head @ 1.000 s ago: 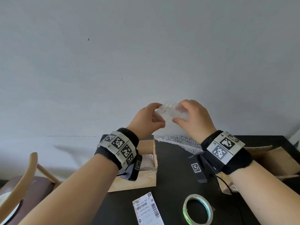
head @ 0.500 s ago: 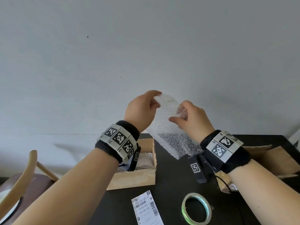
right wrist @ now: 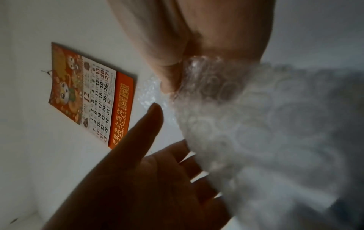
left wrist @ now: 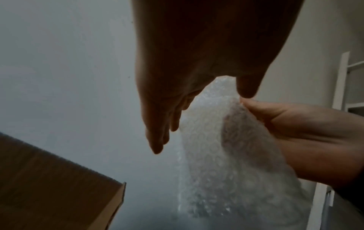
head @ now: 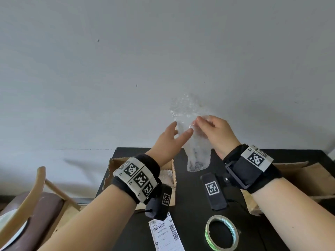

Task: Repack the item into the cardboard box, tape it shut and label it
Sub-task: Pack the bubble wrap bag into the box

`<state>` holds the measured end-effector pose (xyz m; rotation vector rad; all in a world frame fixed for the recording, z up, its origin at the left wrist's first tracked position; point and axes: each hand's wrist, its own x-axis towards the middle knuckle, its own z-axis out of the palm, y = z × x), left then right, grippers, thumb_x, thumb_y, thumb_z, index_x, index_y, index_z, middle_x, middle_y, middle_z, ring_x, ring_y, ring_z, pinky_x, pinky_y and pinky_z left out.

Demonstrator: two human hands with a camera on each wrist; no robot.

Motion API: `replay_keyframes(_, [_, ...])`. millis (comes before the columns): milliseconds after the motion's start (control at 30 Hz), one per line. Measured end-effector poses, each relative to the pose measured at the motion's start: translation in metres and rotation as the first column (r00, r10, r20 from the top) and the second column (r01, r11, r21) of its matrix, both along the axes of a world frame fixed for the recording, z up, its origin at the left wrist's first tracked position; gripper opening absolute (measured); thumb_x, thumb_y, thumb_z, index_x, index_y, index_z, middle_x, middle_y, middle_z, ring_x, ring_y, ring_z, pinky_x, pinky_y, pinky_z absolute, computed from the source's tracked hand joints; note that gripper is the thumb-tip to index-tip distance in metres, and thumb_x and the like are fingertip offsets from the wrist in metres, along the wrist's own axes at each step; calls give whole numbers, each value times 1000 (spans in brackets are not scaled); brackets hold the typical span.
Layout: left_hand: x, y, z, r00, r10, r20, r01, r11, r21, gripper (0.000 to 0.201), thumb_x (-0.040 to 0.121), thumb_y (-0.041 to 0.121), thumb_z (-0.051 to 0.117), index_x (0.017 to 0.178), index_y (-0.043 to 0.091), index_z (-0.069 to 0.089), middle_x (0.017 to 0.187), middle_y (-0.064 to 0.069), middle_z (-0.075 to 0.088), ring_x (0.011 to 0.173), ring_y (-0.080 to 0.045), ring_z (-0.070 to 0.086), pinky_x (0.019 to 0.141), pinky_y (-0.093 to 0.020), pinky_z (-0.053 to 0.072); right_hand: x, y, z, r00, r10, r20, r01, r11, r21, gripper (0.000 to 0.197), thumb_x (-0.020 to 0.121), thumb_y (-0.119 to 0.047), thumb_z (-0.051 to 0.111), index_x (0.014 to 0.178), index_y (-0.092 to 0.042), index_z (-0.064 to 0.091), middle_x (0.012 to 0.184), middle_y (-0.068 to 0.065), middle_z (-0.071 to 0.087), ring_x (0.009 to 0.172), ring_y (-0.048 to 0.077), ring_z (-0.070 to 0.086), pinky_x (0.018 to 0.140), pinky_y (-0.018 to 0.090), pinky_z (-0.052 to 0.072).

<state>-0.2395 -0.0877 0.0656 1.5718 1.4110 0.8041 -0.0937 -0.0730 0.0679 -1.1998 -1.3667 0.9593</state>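
A clear bubble wrap sheet [head: 196,153] hangs above the black table [head: 192,194]. My right hand [head: 198,122] pinches it near its upper part, and the wrap [right wrist: 246,132] spreads below the fingers [right wrist: 169,80]. My left hand [head: 181,129] is open beside it, fingers [left wrist: 157,140] straight, thumb near the sheet [left wrist: 216,163]. An open cardboard box [head: 173,178] sits under my left wrist with more bubble wrap inside. A white barcode label [head: 165,234] and a tape roll [head: 222,232] lie at the near edge.
A second opened cardboard box [head: 304,178] lies at the right under my right forearm. A wooden chair [head: 32,200] stands left of the table. A grey wall is close behind, with a red calendar [right wrist: 88,96] hanging on it.
My left hand has let go of the bubble wrap and opened beside it. The wrap, bunched between both hands a second ago, now hangs unfolded from my right hand.
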Motion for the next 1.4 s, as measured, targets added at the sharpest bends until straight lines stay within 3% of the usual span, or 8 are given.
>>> replay_keyframes(200, [1,-5,-1,983,17,184,-16,1000,-6,93,81,42,68,151,26,10,140,-1,43,120,-11,47,95,-30,43,3,-5,4,975,207,-78,-217,965,-145,11,90,-10,57,100,-5,61,79,0,65,74,13,63,70,23,55])
replay_keyframes(333, [-2,-1,-4,983,106,150,-122,987,107,91,81,39,69,150,28,9,124,-3,47,104,-13,54,84,-23,42,5,-4,4,991,135,26,-133,989,-58,43,87,-4,61,126,-10,43,94,13,67,75,16,70,70,23,58])
replay_keyframes(600, [-5,0,-14,988,156,14,-155,957,246,104,73,34,79,149,31,8,126,-2,33,94,-9,58,89,-24,45,-3,-2,4,998,-8,-62,3,997,-79,17,94,-21,53,93,-5,59,89,9,60,75,17,63,75,35,59])
replay_keyframes(767, [-4,1,-13,995,101,-12,-94,961,262,72,83,44,63,144,37,26,140,-1,33,104,-10,55,82,-13,37,0,2,-1,953,-87,-289,45,988,-148,28,83,-1,66,106,-2,50,88,18,63,70,23,68,70,33,60])
replay_keyframes(900, [-6,3,-16,991,129,-31,-117,963,241,63,87,42,60,143,30,34,145,-3,33,118,-12,48,95,-24,39,1,3,-3,972,-90,-216,58,987,-152,34,67,-31,77,90,-10,64,90,13,71,90,27,69,88,48,53])
replay_keyframes(1100, [-3,0,-24,966,130,-222,-84,974,208,68,87,47,58,146,30,29,150,-6,28,141,-22,21,115,-42,23,-4,0,-3,875,-43,-483,-79,970,-228,5,91,-11,58,88,-10,62,89,3,61,81,18,58,88,38,52])
replay_keyframes(1267, [4,-6,-27,998,33,-50,-28,996,87,79,87,37,64,149,20,19,153,4,29,141,-13,26,111,-28,24,-10,1,-4,771,-32,-636,-177,948,-263,13,94,-7,50,89,-12,61,77,3,55,69,15,57,71,30,55])
replay_keyframes(1400, [8,-6,-27,992,85,89,-86,996,10,86,74,40,72,146,18,30,147,-1,40,135,-17,37,113,-40,31,-11,1,-9,773,-29,-634,-188,944,-272,17,95,-5,48,102,-9,62,88,9,62,79,20,61,89,36,47])
